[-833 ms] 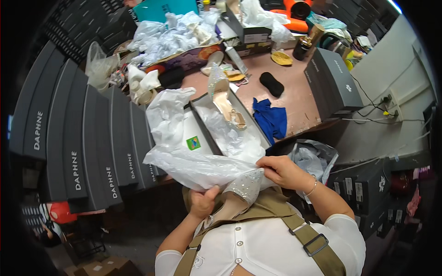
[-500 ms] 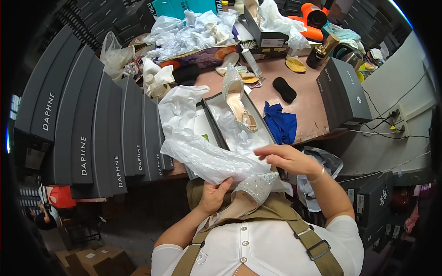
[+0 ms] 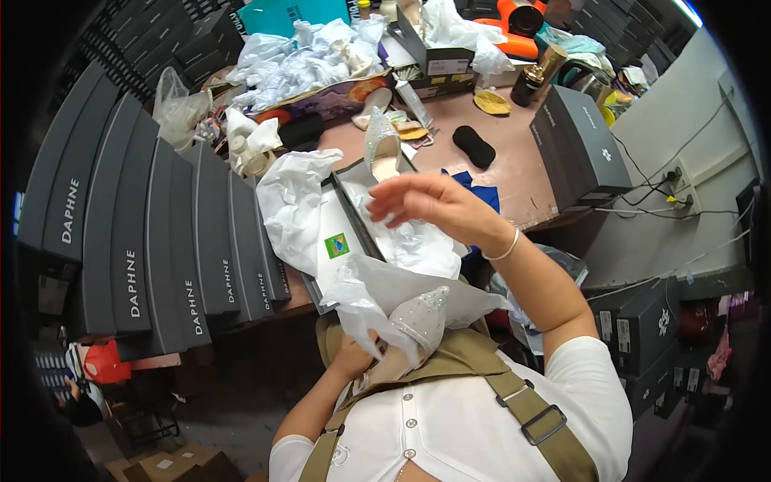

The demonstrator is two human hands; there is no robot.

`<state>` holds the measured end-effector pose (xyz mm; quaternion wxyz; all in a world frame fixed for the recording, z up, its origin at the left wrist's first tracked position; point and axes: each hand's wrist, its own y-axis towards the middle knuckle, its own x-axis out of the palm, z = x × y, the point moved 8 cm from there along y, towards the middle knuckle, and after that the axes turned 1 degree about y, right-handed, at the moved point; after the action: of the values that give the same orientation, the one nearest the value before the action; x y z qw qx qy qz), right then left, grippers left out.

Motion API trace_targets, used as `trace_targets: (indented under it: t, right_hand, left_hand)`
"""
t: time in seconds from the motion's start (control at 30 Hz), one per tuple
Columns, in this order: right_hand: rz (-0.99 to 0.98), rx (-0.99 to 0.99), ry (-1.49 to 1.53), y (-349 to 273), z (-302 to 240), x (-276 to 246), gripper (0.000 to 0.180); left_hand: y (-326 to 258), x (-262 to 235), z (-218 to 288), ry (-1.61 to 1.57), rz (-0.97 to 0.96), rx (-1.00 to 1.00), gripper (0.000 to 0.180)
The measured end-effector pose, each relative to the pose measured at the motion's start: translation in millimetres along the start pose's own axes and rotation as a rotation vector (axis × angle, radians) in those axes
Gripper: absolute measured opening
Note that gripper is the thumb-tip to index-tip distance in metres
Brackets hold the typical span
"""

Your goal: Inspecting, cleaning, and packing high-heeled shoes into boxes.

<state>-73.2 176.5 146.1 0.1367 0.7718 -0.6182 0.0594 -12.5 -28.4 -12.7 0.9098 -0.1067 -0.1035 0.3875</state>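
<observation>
A glittery pointed-toe shoe (image 3: 422,321) lies at my lap, toe pointing up and away, with thin white tissue paper (image 3: 474,304) around it. My left hand (image 3: 352,357) is closed on its side, the fingertips partly covered by the paper. Stretched out over the open shoebox (image 3: 353,205), my right hand (image 3: 430,202) holds nothing, its fingers apart. Behind it, the matching shoe (image 3: 380,145) rests at the box's far end, its rear part hidden by my hand. Crumpled tissue fills the box. Beside it lies a white-lined section with a green sticker (image 3: 336,246).
Dark grey shoeboxes (image 3: 120,233) line the left side, and another shoebox (image 3: 582,149) stands at the right table edge. A black pad (image 3: 474,147) and blue cloth (image 3: 484,193) lie near it. A carton of crumpled paper (image 3: 313,64) and an orange blower (image 3: 522,20) sit farther back.
My right hand has moved up and left, from near the lap to above the box. The tissue paper has folded down around the shoe in my lap, uncovering the green sticker.
</observation>
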Motion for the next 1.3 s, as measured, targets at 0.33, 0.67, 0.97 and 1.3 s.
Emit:
trace_targets:
  t: [0.33,0.67,0.97,1.3]
  right_hand:
    - [0.047,0.406,-0.397,-99,59,-3,0.023]
    - [0.133,0.108,-0.719,-101,20,-5,0.021]
    - [-0.164,-0.272,-1.028,-51,-15,50,0.051]
    - [-0.441,-0.401,-1.512,-86,64,104,0.011]
  left_hand:
    - [0,-6,-5,-0.022,-0.021,-0.033,0.035]
    - [7,2,17,0.190,-0.058,0.116,0.036]
    - [28,6,58,0.270,-0.034,0.262,0.041]
    - [17,-6,-5,-0.539,0.110,-0.013,0.051]
